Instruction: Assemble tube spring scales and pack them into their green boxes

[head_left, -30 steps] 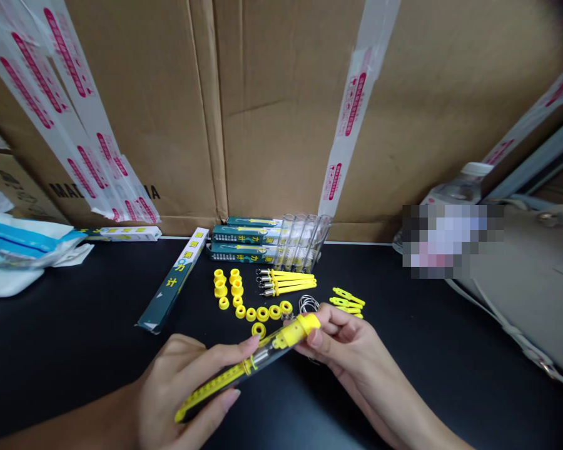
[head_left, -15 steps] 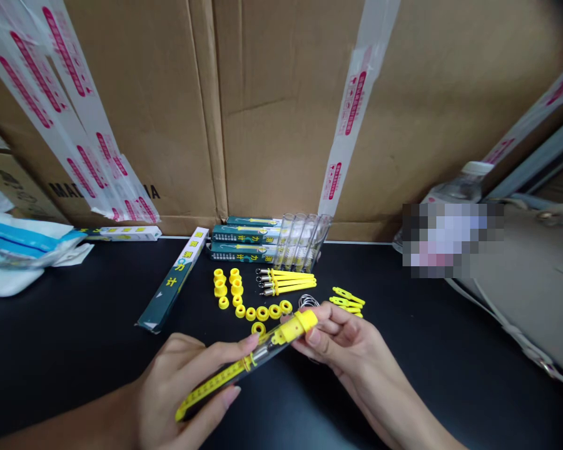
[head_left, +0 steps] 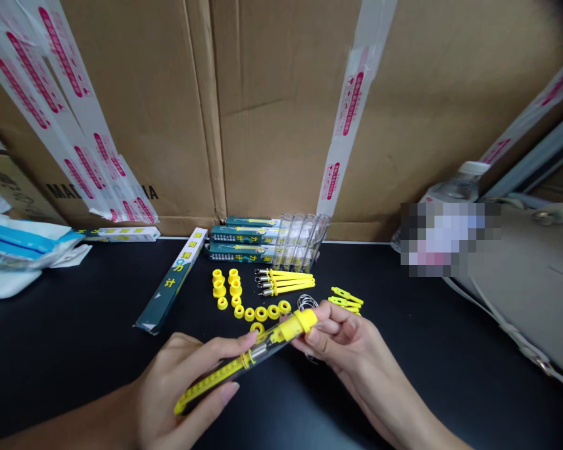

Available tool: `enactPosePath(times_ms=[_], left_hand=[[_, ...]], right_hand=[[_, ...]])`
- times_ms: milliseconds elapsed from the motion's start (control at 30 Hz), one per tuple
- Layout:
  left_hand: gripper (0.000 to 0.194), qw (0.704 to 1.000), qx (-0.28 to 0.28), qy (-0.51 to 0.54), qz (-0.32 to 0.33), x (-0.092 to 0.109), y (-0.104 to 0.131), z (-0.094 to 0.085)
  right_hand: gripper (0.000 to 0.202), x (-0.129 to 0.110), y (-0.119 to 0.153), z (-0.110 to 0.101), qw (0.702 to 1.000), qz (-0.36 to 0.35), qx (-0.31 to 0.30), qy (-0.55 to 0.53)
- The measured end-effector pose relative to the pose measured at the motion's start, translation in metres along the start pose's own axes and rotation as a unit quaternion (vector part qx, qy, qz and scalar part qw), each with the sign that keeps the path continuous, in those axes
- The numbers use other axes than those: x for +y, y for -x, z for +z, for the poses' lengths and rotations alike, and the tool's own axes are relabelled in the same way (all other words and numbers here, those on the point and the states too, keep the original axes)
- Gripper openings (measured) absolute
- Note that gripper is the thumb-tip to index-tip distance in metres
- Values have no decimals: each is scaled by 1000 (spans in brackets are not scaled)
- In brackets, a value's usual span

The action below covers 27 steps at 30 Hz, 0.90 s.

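A tubular spring scale slants between my hands, its clear tube showing a yellow graduated strip and a metal spring part inside. My left hand is closed round the lower part of the tube, forefinger along the top and thumb beneath. At the upper end, my right hand pinches the yellow cap with thumb and fingers. Metal wire hooks lie just behind the right fingers, partly hidden. Yellow ring caps and yellow rods with springs lie beyond the tube.
Clear empty tubes lean on printed boxes at the back. One long box lies left. Small yellow flat pieces are right of centre. A bottle and bag stand right, a blue-white packet left, cardboard behind.
The view has shifted very slightly. Both hands keep the same grip on the spring scale, with no other clear movement.
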<state>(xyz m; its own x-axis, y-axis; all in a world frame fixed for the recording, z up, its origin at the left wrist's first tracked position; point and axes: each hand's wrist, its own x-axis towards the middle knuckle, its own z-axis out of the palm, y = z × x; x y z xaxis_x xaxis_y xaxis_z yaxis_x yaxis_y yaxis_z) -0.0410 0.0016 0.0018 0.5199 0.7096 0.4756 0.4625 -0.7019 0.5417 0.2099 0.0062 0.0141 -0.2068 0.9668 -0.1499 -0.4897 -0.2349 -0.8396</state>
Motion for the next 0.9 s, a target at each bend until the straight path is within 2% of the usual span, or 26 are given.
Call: enactPosePath(times_ms=[100,267,333,500,767,900], left_hand=[[51,999,-29,14,-22,-2,-2,-2],[41,987,-79,40,-137,-4,-11,-8],[43,977,-101,90,-165,-6,-16,-8],[57,906,-170,303,-242,-14,-26,-5],[64,869,-213,403,-192,-20,-30,-12],[65,851,-226,429,-201,-26,-31,-10]], right_hand=[[17,1,-1,0,1000,2,11,-3],[27,3,-4,-1,999,-12,26,-15],[30,3,-5,-1,999,-17,29,-11],[29,1,-5,-2,999,-34,36,7],[29,0,-6,-2,998,-36,56,24],[35,-1,-6,-2,995,-37,70,54]])
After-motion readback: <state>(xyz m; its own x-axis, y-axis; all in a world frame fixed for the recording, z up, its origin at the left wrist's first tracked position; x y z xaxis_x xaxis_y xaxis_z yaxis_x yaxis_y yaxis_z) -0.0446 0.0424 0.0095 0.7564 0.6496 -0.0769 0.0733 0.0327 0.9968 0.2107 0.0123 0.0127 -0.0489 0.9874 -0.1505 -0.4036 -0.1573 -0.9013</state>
